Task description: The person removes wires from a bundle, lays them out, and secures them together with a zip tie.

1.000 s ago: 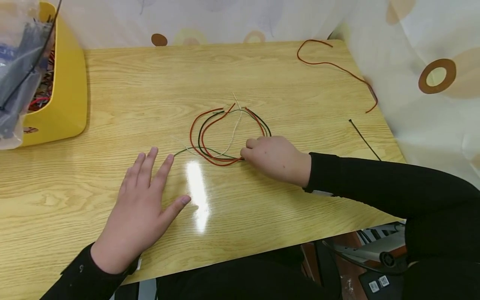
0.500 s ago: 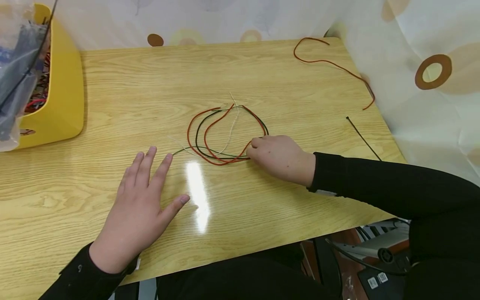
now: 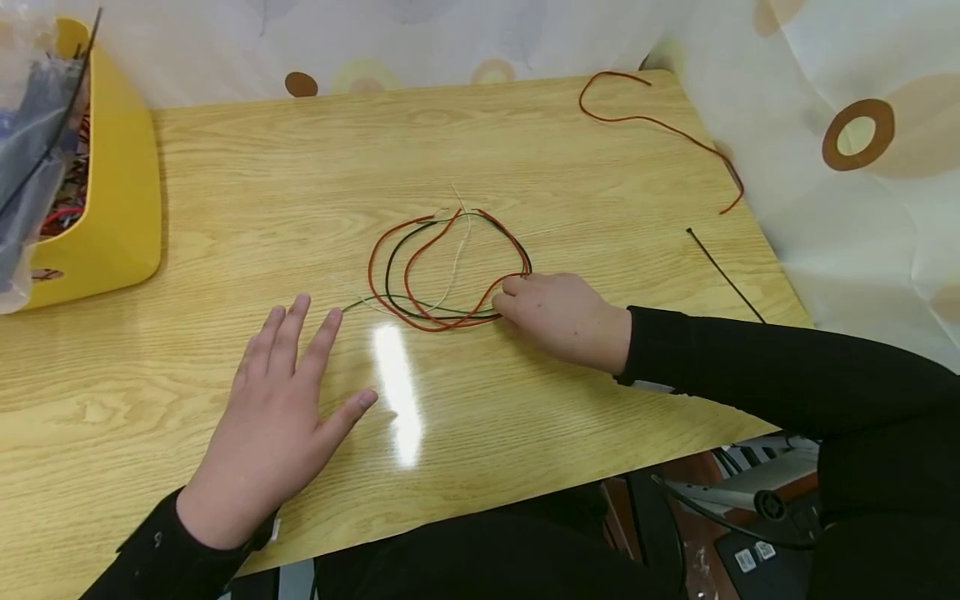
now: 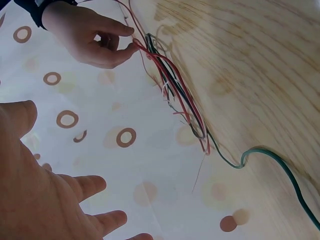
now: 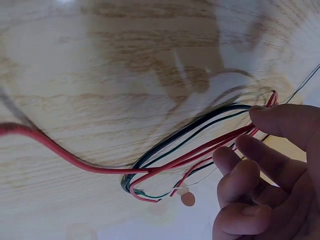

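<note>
A loose coil of thin wires (image 3: 442, 267), red, black, green and white, lies in the middle of the wooden table (image 3: 525, 150). My right hand (image 3: 512, 297) pinches the coil's right side between thumb and curled fingers. The left wrist view shows that hand (image 4: 129, 44) holding the red strands of the wires (image 4: 175, 90). In the right wrist view its fingertips (image 5: 260, 117) touch the red and black wires (image 5: 190, 145). My left hand (image 3: 300, 367) lies flat on the table with fingers spread, just left of the green wire's end (image 3: 352, 306), holding nothing.
A yellow bin (image 3: 120, 192) with a plastic bag and more wires stands at the left edge. A single red wire (image 3: 660, 125) lies at the far right corner, and a black cable tie (image 3: 723, 271) near the right edge. A patterned curtain (image 3: 855, 133) borders the table.
My right hand has shifted slightly right along the coil, drawing a red strand with it and reshaping the loops. The left hand has stayed flat in place.
</note>
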